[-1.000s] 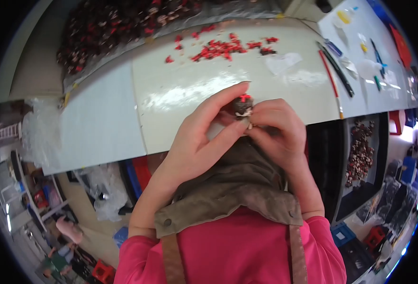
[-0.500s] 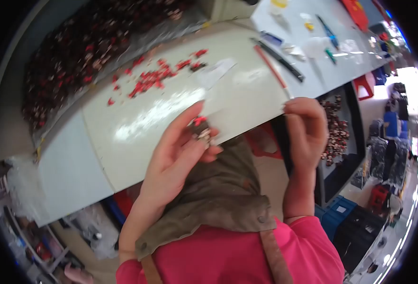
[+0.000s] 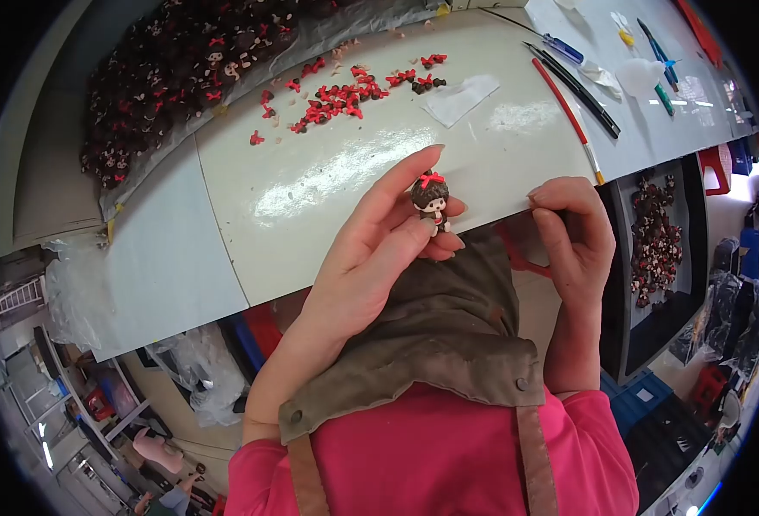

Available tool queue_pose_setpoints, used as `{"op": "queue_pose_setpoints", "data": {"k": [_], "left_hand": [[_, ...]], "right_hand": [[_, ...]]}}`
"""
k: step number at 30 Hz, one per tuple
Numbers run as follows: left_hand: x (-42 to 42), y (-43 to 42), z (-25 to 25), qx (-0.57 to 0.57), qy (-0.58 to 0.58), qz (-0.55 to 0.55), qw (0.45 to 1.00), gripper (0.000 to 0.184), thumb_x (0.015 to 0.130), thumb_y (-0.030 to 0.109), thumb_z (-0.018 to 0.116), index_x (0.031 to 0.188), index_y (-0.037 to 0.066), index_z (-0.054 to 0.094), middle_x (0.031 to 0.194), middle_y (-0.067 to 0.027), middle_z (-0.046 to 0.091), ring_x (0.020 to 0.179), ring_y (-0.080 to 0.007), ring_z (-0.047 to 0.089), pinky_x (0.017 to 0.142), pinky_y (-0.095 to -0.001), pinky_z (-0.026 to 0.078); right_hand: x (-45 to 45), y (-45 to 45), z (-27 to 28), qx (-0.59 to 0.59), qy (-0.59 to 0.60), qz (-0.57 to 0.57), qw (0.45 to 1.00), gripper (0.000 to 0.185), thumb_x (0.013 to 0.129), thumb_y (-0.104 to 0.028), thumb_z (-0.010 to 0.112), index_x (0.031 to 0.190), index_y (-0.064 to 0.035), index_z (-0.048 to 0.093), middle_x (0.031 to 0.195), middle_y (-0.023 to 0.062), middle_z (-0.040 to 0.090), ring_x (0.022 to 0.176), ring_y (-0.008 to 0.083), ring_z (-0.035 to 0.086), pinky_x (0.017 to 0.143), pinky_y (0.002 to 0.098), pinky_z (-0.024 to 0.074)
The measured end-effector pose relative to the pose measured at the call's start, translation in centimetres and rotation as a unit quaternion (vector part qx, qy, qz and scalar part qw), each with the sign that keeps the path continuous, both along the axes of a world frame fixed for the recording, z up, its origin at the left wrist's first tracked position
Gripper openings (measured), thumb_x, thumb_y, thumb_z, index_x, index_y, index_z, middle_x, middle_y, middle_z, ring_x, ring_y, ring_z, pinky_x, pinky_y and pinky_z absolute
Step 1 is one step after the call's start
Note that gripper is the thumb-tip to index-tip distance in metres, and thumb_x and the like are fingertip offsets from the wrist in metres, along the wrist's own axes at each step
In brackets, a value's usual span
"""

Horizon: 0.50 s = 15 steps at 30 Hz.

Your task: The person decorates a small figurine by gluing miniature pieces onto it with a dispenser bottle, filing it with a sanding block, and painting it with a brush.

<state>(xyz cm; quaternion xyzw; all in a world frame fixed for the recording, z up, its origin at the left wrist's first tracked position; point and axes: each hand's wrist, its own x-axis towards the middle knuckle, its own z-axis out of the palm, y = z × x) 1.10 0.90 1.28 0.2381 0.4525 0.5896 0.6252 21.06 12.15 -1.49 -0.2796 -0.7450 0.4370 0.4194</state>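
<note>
My left hand [image 3: 384, 236] holds a small doll figurine [image 3: 431, 198] with dark brown hair and a red bow, its pale face turned up. The thumb presses on its body, and the other fingers lie behind it. To the right, apart from the figurine, my right hand [image 3: 577, 228] is raised by the table edge with thumb and index finger pinched together; anything between them is too small to make out. Beyond my hands, small red bows [image 3: 336, 103] with brown parts lie scattered on the white table [image 3: 310, 185].
A heap of figurines [image 3: 181, 77] fills the back left. A white paper piece [image 3: 461, 99], red brush [image 3: 562, 107], black pen-like tools [image 3: 581, 95] and blue-handled tool [image 3: 563, 48] lie at the right. A dark tray [image 3: 697, 249] beside the table holds more figurines.
My right hand has moved away from the figurine to the right. The figurine stays in my left hand, its face now showing. The camera view has shifted between frames.
</note>
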Motion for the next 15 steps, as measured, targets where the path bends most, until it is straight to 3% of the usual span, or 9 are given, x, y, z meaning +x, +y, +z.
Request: {"op": "queue_pose_setpoints", "data": {"k": [15], "left_hand": [[0.03, -0.18, 0.10, 0.008, 0.018, -0.016, 1.000, 0.050, 0.097, 0.008, 0.042, 0.147, 0.009, 0.031, 0.114, -0.0104, 0.058, 0.091, -0.0116, 0.057, 0.084, -0.0264, 0.046]], "right_hand": [[0.00, -0.40, -0.37, 0.002, -0.010, 0.003, 1.000, 0.015, 0.082, 0.007, 0.067, 0.094, 0.0002, 0.060, 0.092, 0.0075, 0.061, 0.080, 0.0138, 0.058, 0.070, 0.0241, 0.0474]]}}
